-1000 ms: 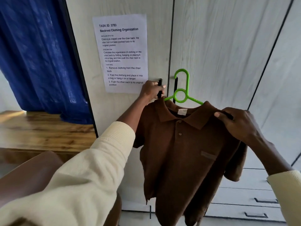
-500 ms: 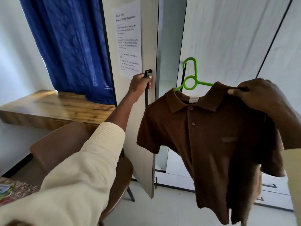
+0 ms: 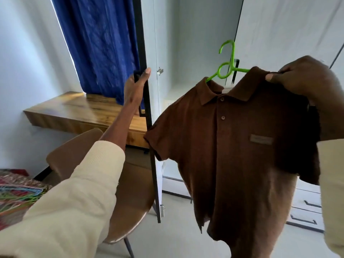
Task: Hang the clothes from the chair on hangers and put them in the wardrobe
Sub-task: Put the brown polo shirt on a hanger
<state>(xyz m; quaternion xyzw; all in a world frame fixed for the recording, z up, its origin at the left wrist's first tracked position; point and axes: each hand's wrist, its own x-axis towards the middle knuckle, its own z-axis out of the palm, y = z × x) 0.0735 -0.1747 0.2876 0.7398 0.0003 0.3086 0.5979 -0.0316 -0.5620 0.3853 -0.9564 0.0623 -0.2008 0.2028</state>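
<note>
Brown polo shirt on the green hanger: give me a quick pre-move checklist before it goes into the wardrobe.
1. Brown polo shirt seated on the green plastic hanger: ok.
2. Right hand grips the shirt's shoulder: ok.
3. Hanger hook free, pointing up: ok.
4. White wardrobe door swung open, left hand on its edge: ok.
5. Hanging rail inside the wardrobe: cannot tell, not in view.
6. Path from shirt to opening unobstructed: ok.

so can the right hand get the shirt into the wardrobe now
Probably yes: the wardrobe door stands swung wide under the left hand, so nothing blocks the opening. The right hand grips the brown shirt on its green hanger just before it.
</note>
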